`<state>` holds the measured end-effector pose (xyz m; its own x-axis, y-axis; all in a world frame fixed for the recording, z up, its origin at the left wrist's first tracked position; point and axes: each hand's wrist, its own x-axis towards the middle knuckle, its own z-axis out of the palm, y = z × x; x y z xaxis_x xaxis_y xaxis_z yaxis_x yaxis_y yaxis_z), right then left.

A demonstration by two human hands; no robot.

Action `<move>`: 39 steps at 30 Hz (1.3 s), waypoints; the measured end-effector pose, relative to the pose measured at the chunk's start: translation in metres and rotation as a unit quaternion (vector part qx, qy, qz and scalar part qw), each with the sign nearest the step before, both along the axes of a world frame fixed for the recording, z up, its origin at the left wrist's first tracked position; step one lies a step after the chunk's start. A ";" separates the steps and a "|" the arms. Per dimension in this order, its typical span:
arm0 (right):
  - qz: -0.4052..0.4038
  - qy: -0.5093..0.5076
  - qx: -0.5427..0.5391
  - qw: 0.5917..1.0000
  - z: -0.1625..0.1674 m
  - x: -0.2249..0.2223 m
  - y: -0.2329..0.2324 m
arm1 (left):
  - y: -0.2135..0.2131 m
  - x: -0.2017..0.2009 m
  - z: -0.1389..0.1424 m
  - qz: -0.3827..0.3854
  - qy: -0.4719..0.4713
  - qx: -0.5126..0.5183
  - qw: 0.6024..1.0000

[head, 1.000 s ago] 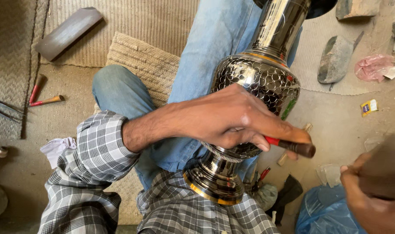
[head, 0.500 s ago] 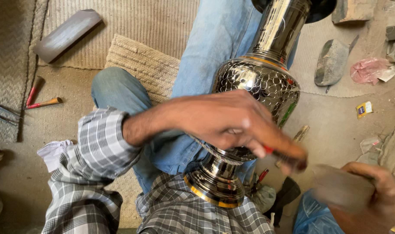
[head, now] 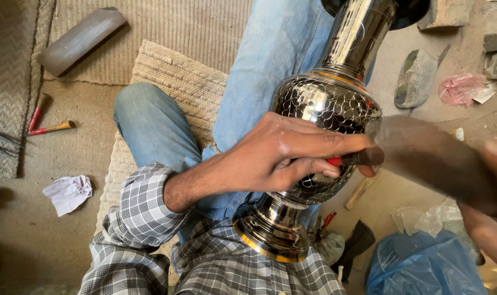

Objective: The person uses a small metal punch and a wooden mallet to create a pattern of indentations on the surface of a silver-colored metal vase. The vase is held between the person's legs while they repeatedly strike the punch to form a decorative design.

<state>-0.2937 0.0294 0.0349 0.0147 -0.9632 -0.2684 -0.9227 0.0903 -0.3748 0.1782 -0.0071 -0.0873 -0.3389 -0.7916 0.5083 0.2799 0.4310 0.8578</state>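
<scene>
A shiny dark metal vase (head: 319,104) with gold bands and a scale-like engraved belly lies across my lap, its base against my checked shirt. My left hand (head: 281,158) rests on the belly and is closed around a small red-handled chisel (head: 357,159), whose dark end points right. My right hand (head: 494,218) comes in blurred from the right edge, gripping a dark wooden mallet (head: 423,153). The mallet's head is at the chisel's end.
A woven mat (head: 172,82) lies under my jeans-clad legs. On the floor to the left are a grey bar (head: 79,41), red-handled tools (head: 46,128) and a crumpled white rag (head: 68,192). A blue plastic bag (head: 423,267), a flat stone (head: 415,76) and pink scrap (head: 461,88) lie right.
My right hand has swung the mallet up from the lower right corner to the chisel's end. My left hand has kept the chisel on the vase.
</scene>
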 end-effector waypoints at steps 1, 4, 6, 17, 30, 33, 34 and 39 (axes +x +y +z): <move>0.014 0.024 0.018 0.999 -0.002 -0.003 -0.008 | 0.002 0.000 0.000 0.008 0.000 0.005 1.000; 0.052 0.081 0.064 0.993 -0.008 -0.002 -0.038 | 0.011 0.000 0.002 0.044 -0.001 0.032 0.999; 0.064 0.083 0.077 0.992 -0.011 0.010 -0.056 | 0.017 -0.003 0.005 0.085 0.010 0.047 0.995; 0.226 0.101 0.071 0.966 0.027 0.156 -0.113 | 0.052 -0.015 0.018 0.234 0.100 0.161 0.954; 0.420 0.140 0.070 0.894 0.059 0.280 -0.122 | 0.063 -0.027 0.014 0.274 0.165 0.270 0.908; 0.413 0.116 0.038 0.902 0.058 0.273 -0.122 | 0.061 -0.026 0.009 0.251 0.167 0.263 0.916; 0.399 0.100 0.032 0.911 0.059 0.267 -0.125 | 0.061 -0.026 0.009 0.237 0.175 0.263 0.919; 0.353 0.107 0.029 0.929 0.046 0.224 -0.129 | 0.060 -0.023 0.007 0.258 0.136 0.198 0.936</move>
